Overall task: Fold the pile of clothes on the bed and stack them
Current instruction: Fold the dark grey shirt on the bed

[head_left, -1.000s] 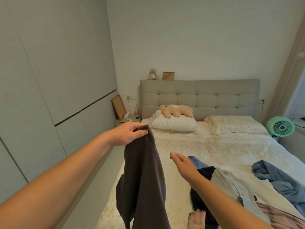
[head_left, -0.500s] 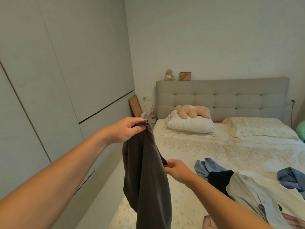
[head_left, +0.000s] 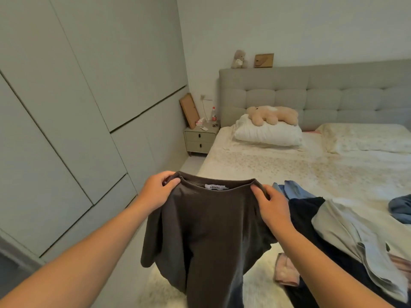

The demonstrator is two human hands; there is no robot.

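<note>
Hanging by its collar, the dark shirt [head_left: 209, 230] was pinched by left hand [head_left: 155, 192] and right hand [head_left: 270, 205] fingers, unfolded; laying flat on the bed [head_left: 278, 167] was judged next.

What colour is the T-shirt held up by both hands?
Dark brownish-grey T-shirt, plain, with a white neck label; the head view, the only one, shows it.

Soft even daylight; wide-angle bending, slight blur at edges

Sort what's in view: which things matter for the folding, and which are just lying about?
Job: dark brown shirt gripped at its shoulders by left hand and right hand; unfolded pile; bed.

Lying about: plush bear, white pillow, nightstand, bottle.
</note>
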